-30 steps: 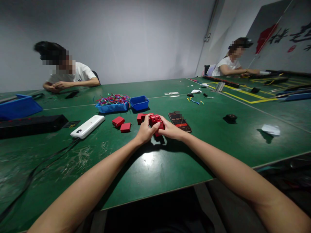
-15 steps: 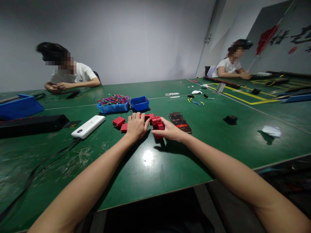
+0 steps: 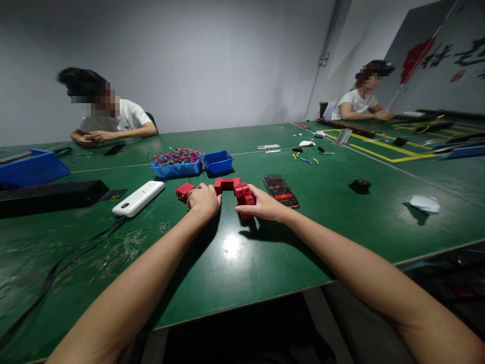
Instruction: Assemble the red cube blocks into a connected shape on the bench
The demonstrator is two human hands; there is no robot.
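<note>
My right hand [image 3: 263,203] is closed around a red block-like piece [image 3: 245,194], thumb on the near side, holding it just above the table. Against its far left side is a red U-shaped piece [image 3: 227,183] with a gap facing me. My left hand [image 3: 204,199] is lowered to the table left of that piece, fingers curled over a smaller red block that they almost wholly hide. Beside the left fingertips lies another red block [image 3: 185,191].
A phone [image 3: 282,192] lies right of my right hand. Behind are a blue bin of coloured wires [image 3: 177,169] and a second blue bin [image 3: 219,163]. A white power bank [image 3: 139,198] with a cable is at left, a black part [image 3: 359,186] at right. Two people sit across the table.
My left hand has moved left, off the U-shaped piece and onto the small red block. My right hand still holds its red piece, hardly moved.
</note>
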